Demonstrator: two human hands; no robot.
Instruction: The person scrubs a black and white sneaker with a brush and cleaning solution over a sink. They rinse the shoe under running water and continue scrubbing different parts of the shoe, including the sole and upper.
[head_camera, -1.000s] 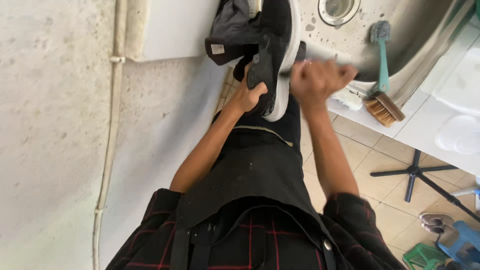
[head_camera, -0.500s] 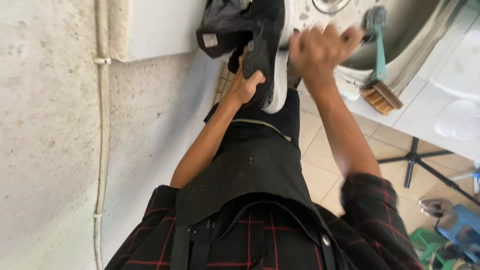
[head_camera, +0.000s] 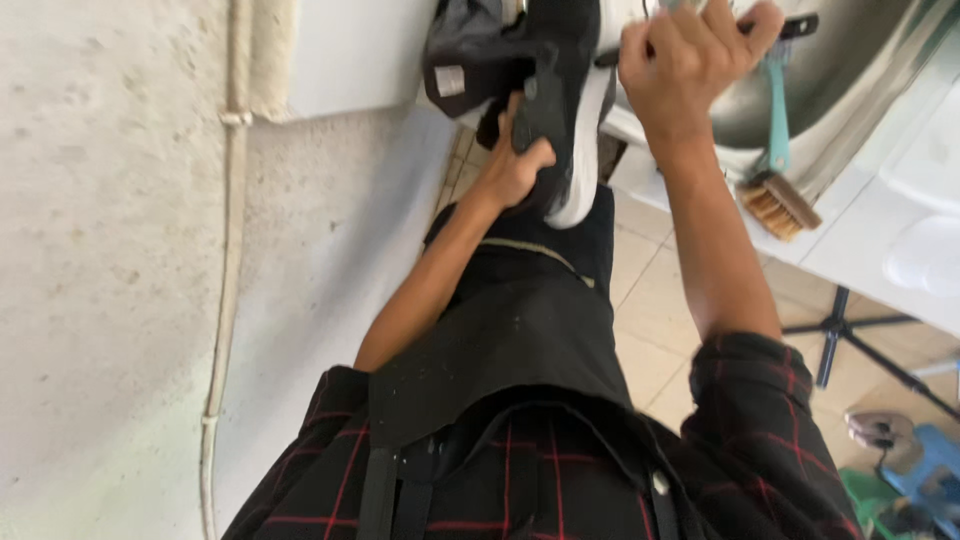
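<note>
The left hand (head_camera: 515, 165) is wrapped around the heel end of a black fabric shoe with a thick white rubber sole (head_camera: 572, 110), fingers curled over its upper — a firm grip. The shoe's long axis runs away from the body, heel toward the person, toe up past the top edge of the view, sole turned toward the right hand (head_camera: 690, 60). That hand is closed in a fist just beside the sole; what it grips is hidden by the fingers. Left of the left hand a rough pale plaster wall (head_camera: 110, 250) stands close, leaving little room on that side. Beyond the right hand lies the rounded rim of a steel sink (head_camera: 850, 70), and a teal-handled scrubbing brush with tan bristles (head_camera: 775, 170) rests on its white edge — near the wrist, not touching. Tiled floor (head_camera: 660, 320) opens below.
</note>
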